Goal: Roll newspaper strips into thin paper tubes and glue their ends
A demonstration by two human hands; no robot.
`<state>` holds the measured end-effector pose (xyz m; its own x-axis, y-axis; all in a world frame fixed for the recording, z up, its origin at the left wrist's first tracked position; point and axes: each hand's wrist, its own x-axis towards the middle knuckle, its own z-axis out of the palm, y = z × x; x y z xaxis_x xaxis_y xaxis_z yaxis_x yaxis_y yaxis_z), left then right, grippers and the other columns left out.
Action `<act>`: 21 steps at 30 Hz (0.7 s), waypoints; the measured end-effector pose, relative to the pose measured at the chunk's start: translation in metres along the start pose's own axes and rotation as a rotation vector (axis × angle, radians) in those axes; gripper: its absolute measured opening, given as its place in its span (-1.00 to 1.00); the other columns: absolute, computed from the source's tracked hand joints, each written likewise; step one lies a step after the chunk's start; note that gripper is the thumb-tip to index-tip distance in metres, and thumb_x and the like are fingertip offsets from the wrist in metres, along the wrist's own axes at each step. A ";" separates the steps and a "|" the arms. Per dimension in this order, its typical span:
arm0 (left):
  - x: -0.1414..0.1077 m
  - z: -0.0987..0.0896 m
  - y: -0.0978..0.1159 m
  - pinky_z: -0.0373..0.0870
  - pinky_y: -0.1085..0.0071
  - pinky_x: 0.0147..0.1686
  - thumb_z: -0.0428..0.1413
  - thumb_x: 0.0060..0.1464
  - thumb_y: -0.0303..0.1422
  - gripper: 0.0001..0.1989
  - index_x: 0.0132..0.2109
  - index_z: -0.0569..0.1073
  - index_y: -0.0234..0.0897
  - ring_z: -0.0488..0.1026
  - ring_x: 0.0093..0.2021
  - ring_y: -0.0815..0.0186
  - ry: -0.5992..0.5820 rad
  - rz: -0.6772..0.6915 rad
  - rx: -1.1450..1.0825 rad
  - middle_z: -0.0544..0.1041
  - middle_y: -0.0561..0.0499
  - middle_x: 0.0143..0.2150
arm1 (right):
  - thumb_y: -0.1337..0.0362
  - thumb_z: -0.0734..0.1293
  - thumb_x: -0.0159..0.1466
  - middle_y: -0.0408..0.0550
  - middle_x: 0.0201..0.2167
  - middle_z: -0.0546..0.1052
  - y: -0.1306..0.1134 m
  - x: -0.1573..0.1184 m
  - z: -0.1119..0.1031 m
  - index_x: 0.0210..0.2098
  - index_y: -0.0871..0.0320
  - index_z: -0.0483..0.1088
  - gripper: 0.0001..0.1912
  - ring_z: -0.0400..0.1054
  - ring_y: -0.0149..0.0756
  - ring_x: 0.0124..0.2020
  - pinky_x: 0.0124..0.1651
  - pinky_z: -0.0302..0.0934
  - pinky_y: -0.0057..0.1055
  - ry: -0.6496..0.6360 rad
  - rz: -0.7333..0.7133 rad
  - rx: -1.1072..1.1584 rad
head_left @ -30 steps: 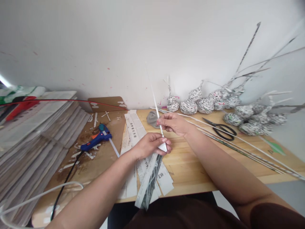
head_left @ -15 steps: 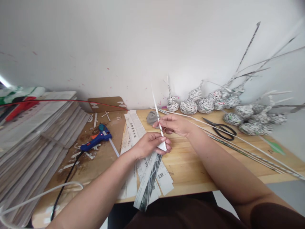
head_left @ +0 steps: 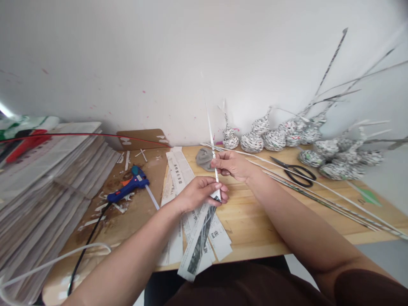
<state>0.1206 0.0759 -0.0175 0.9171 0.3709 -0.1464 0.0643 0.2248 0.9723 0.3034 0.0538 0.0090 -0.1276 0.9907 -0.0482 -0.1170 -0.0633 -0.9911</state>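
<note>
A thin rolled paper tube [head_left: 211,131] stands tilted up between my two hands, its lower end widening into a printed newspaper strip [head_left: 199,246] that hangs over the table's front edge. My left hand [head_left: 204,192] pinches the tube's lower end, where the strip is wound. Higher up, the fingers of my right hand [head_left: 231,165] are closed round the same tube. Beneath my left hand lie several flat newspaper strips [head_left: 180,170]. A grey cloth-like lump [head_left: 205,158] rests just behind my right hand.
A blue glue gun [head_left: 129,189] lies on a stained board at left, beside stacked paper [head_left: 57,182]. Black scissors [head_left: 295,172] and long paper rods [head_left: 331,193] are at right. Several woven paper gourd shapes [head_left: 252,142] line the wall.
My right hand's fingers have closed more tightly on the tube and shifted slightly. The tube has turned and stands a little more upright, and the hanging strip has moved slightly left.
</note>
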 end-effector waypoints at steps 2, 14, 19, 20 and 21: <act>0.000 -0.001 0.000 0.48 0.25 -0.21 0.08 0.13 -0.11 -0.61 -0.13 0.50 -0.39 0.52 -0.22 0.23 -0.001 0.010 0.002 0.54 -0.16 -0.26 | 0.06 0.43 0.11 -0.16 -0.60 0.38 -0.001 -0.001 0.000 -0.37 0.25 0.48 -0.66 0.12 -0.55 -0.62 -0.64 -0.17 -0.57 -0.062 0.015 -0.021; -0.001 0.000 0.002 0.49 0.25 -0.24 0.11 0.10 -0.11 -0.60 -0.13 0.50 -0.40 0.54 -0.23 0.19 0.004 0.007 -0.023 0.55 -0.18 -0.26 | 0.09 0.39 0.18 -0.15 -0.56 0.41 0.000 -0.004 -0.004 -0.24 0.27 0.50 -0.66 0.17 -0.55 -0.59 -0.58 -0.07 -0.56 -0.208 0.049 -0.014; -0.001 0.000 0.002 0.49 0.26 -0.23 0.13 0.08 -0.09 -0.58 -0.12 0.51 -0.39 0.54 -0.22 0.20 -0.005 -0.003 -0.009 0.56 -0.19 -0.24 | 0.15 0.44 0.13 -0.16 -0.60 0.41 0.004 0.000 -0.005 -0.40 0.27 0.47 -0.73 0.13 -0.56 -0.62 -0.59 -0.11 -0.55 -0.175 0.023 -0.027; -0.001 0.000 0.002 0.49 0.26 -0.24 0.12 0.08 -0.08 -0.58 -0.12 0.51 -0.39 0.54 -0.22 0.20 -0.008 -0.002 -0.009 0.56 -0.18 -0.24 | 0.15 0.45 0.12 -0.18 -0.62 0.40 0.004 0.001 -0.004 -0.43 0.27 0.45 -0.73 0.11 -0.57 -0.64 -0.60 -0.12 -0.55 -0.143 0.010 -0.036; -0.001 0.000 0.002 0.49 0.27 -0.24 0.12 0.08 -0.08 -0.57 -0.12 0.51 -0.38 0.53 -0.22 0.21 -0.011 -0.002 -0.008 0.56 -0.18 -0.24 | 0.15 0.46 0.10 -0.19 -0.63 0.38 0.004 0.001 -0.003 -0.47 0.26 0.43 -0.72 0.08 -0.57 -0.65 -0.61 -0.14 -0.55 -0.105 -0.006 -0.042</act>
<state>0.1201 0.0762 -0.0155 0.9213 0.3602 -0.1464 0.0632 0.2327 0.9705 0.3055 0.0552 0.0045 -0.2295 0.9728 -0.0311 -0.0768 -0.0500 -0.9958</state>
